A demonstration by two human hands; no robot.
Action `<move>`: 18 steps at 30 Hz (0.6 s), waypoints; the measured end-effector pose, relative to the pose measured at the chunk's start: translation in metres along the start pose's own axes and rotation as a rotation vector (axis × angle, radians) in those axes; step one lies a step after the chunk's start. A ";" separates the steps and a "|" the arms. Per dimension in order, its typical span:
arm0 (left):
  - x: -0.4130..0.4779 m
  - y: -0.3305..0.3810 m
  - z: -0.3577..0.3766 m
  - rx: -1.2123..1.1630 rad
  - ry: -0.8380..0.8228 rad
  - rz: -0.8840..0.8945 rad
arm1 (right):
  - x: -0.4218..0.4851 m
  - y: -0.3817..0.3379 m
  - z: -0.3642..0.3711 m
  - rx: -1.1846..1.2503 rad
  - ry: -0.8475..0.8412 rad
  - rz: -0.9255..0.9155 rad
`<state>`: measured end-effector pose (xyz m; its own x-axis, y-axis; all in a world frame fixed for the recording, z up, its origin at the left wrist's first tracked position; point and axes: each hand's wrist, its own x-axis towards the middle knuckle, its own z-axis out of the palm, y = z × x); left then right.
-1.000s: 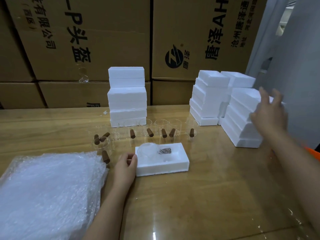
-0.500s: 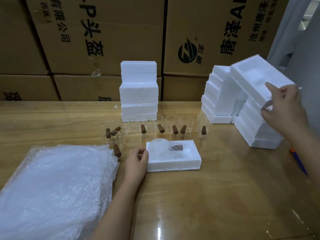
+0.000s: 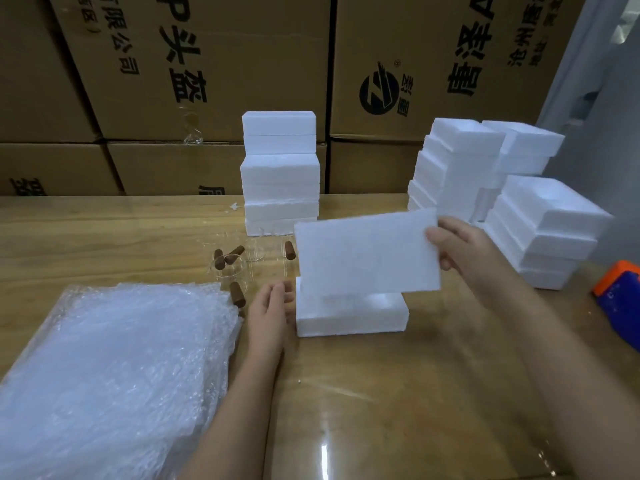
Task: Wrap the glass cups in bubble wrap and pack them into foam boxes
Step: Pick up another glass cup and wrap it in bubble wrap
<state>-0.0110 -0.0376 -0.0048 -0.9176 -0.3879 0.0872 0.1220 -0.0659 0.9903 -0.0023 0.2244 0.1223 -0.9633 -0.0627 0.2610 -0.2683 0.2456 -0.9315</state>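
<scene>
Right hand (image 3: 464,254) is pinching the foam lid (image 3: 367,254), tilted over the foam box (image 3: 349,317) on the table (image 3: 415,393); left hand (image 3: 268,310) grip is sitting loose beside it. Pressing it on crooked is risking chipped foam.

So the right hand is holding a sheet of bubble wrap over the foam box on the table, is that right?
Not quite. In the head view the right hand holds a white foam lid over the foam box on the table; the bubble wrap lies piled at the left.
</scene>
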 end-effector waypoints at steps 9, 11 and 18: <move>0.005 0.007 -0.008 -0.228 -0.108 -0.059 | 0.014 0.059 0.026 0.087 -0.028 0.449; 0.003 0.006 -0.009 -0.211 -0.169 -0.009 | 0.016 0.067 0.029 0.098 0.008 0.471; 0.002 0.004 -0.008 -0.172 -0.189 0.038 | 0.020 0.077 0.041 0.123 0.082 0.470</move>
<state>-0.0096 -0.0461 -0.0014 -0.9635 -0.2158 0.1586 0.2055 -0.2163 0.9545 -0.0420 0.2022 0.0453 -0.9779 0.1053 -0.1807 0.1923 0.1125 -0.9749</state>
